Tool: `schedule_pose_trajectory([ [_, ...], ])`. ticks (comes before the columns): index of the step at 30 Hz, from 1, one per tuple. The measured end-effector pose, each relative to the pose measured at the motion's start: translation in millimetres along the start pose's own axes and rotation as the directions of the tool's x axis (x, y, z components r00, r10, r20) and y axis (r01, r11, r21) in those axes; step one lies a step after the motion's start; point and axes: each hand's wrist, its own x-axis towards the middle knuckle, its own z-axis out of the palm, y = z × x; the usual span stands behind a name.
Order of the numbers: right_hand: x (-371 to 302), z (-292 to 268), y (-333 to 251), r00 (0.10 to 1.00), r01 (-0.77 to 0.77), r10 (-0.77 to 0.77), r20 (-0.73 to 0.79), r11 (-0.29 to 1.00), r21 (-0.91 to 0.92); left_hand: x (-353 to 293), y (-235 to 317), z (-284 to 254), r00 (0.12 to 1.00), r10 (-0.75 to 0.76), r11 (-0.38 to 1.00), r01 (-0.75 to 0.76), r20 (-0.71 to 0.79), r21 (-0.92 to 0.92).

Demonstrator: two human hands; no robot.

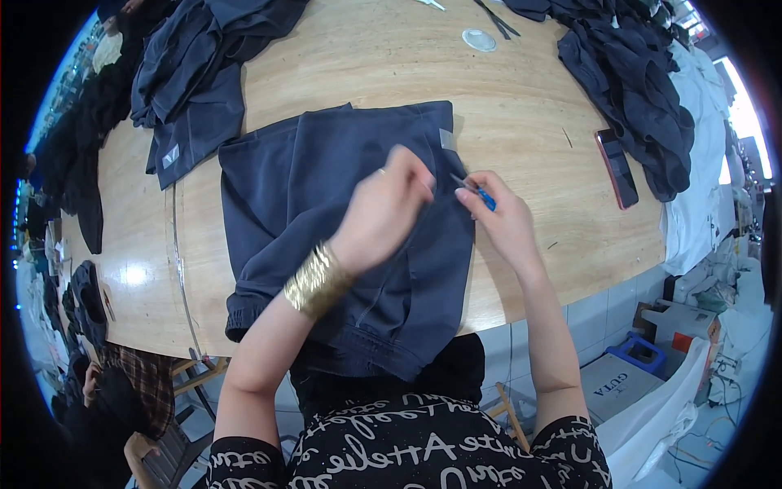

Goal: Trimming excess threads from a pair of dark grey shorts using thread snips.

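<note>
A dark navy garment with a gathered elastic waistband, which looks like a pair of shorts (342, 163), lies on the table with the waistband hanging over the near edge. My left hand (387, 208), a gold band on its forearm, is above the cloth; its curled fingertips are blurred, and whatever they pinch is too small to see. Beside the garment's right edge, my right hand (501, 212) closes around small blue-handled thread snips (486, 199), whose blades point up and left toward the cloth. A pale label (447, 140) shows near the far right corner.
More dark garments are piled at the far left (191, 65) and far right (627, 98). A phone (617, 169) lies right of my right hand. Farther back are a round clear disc (479, 40) and dark strips (497, 20). Another person in plaid (142, 379) is at lower left.
</note>
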Motion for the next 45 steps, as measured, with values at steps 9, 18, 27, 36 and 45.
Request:
schedule_pose_trajectory([
  [9,-23,9,-23,0.996,-0.001,-0.013,0.093,0.989,0.15,-99,30,11,0.816,0.295,0.943,-0.332,0.497,-0.015],
  [18,-39,48,-24,0.983,0.164,-0.169,0.07,0.984,0.075,-93,-12,-16,0.997,0.007,0.954,0.018,-0.081,0.3],
  [27,-9,55,-17,0.884,0.34,-0.418,-0.21,0.882,-0.325,-84,-53,-95,0.978,0.108,0.726,0.043,-0.176,0.687],
  [36,-40,29,-45,0.931,0.331,-0.327,-0.161,0.944,-0.004,-169,29,-129,0.989,-0.039,0.941,0.085,-0.144,0.326],
  [45,-125,55,-64,0.889,0.443,-0.44,0.125,0.896,0.005,-195,15,-131,0.979,-0.085,0.947,0.137,-0.184,0.291],
])
